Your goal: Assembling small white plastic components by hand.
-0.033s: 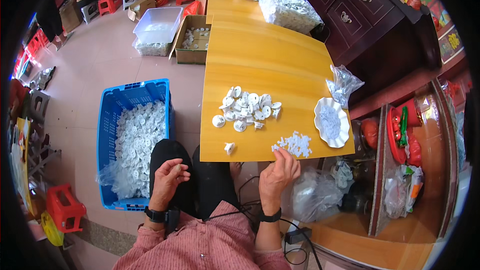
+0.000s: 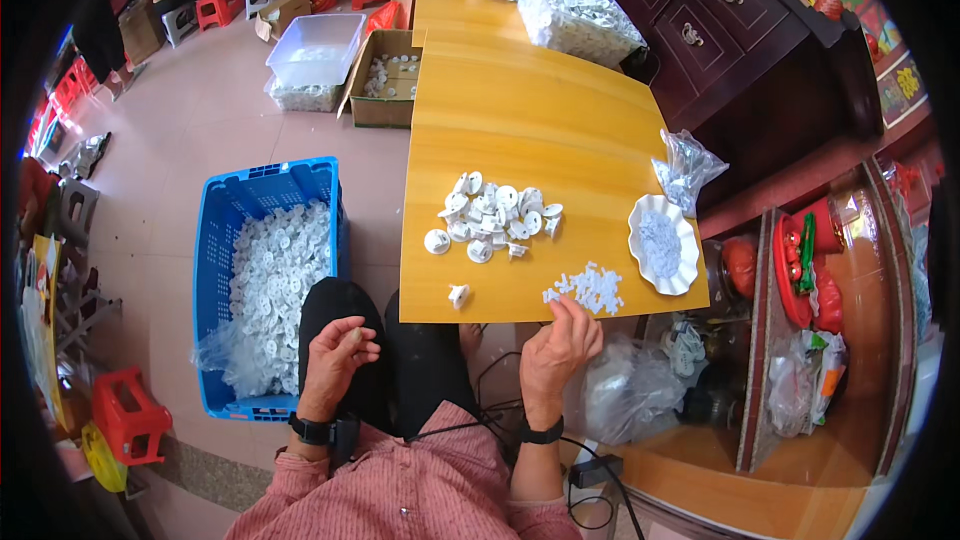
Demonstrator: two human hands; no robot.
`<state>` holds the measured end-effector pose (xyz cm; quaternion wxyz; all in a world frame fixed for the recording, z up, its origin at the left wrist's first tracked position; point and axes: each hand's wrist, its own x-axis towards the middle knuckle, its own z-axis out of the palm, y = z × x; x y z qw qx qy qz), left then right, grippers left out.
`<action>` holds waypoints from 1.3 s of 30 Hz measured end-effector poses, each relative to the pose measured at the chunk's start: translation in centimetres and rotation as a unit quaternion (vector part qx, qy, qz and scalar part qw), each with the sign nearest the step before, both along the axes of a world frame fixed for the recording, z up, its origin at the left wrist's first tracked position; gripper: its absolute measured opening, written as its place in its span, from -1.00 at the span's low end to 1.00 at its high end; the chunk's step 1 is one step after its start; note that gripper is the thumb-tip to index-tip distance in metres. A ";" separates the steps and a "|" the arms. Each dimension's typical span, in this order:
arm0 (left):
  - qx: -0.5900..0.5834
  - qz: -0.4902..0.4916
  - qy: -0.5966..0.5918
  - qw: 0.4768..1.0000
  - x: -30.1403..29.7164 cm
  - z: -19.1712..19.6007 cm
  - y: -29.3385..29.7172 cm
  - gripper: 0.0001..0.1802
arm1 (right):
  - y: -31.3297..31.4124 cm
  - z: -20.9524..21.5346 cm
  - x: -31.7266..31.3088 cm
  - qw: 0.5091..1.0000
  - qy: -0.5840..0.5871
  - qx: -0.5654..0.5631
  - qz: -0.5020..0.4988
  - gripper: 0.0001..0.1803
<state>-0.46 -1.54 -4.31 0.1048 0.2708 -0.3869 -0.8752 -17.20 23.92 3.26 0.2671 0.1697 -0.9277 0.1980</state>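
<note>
2 hands apart, low by the table (image 2: 520,130) edge.
Left hand (image 2: 338,348) loosely curled over lap; right hand (image 2: 566,344) fingertips touching small white pieces (image 2: 590,288).

Bright, even daylight; fisheye-bent, dark-vignetted edges.

Blue crate (image 2: 262,202) of white parts on the floor, left of the left fingers. Cardboard box (image 2: 383,80) and clear tub (image 2: 318,48) far beyond it. White dish (image 2: 664,243) on the yellow table (image 2: 530,110), just right of and beyond the right fingers; crumpled clear bag (image 2: 686,168) behind the dish. Large bag of white parts (image 2: 575,15) at the table's far end. Red stool (image 2: 125,415) far left of the fingers.
</note>
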 end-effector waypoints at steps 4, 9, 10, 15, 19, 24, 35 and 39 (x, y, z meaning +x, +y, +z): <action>-0.001 0.003 0.000 1.000 -0.4 -0.1 -0.1 -0.72 | 0.5 -0.1 -0.8 1.000 -0.006 0.008 -0.017 -0.62; 0.000 0.002 0.006 1.000 -0.4 -0.2 -0.2 -0.72 | 0.1 1.0 -1.5 0.999 -0.009 0.031 -0.028 -0.65; 0.001 0.001 0.007 1.000 -0.4 -0.2 -0.2 -0.72 | 0.1 1.0 -1.6 0.999 -0.009 0.032 -0.028 -0.65; -0.007 -0.002 0.005 1.000 -0.4 -0.1 -0.2 -0.73 | 0.2 0.8 -1.6 0.999 -0.023 0.036 0.016 -0.65; -0.003 -0.006 0.009 1.000 -0.5 -0.2 -0.3 -0.73 | 1.1 -0.3 -2.1 1.000 0.010 -0.005 -0.001 -0.63; -0.011 -0.002 -0.002 1.000 -0.4 0.0 -0.2 -0.73 | 1.6 -0.5 -1.9 0.998 0.006 0.040 -0.043 -0.61; -0.015 -0.002 0.004 1.000 -0.4 -0.3 -0.3 -0.72 | 0.8 0.3 -0.5 1.000 -0.003 0.029 -0.006 -0.66; -0.012 -0.005 0.007 1.000 -0.4 -0.3 -0.3 -0.72 | 0.8 -0.1 -0.2 1.000 -0.013 0.020 0.000 -0.65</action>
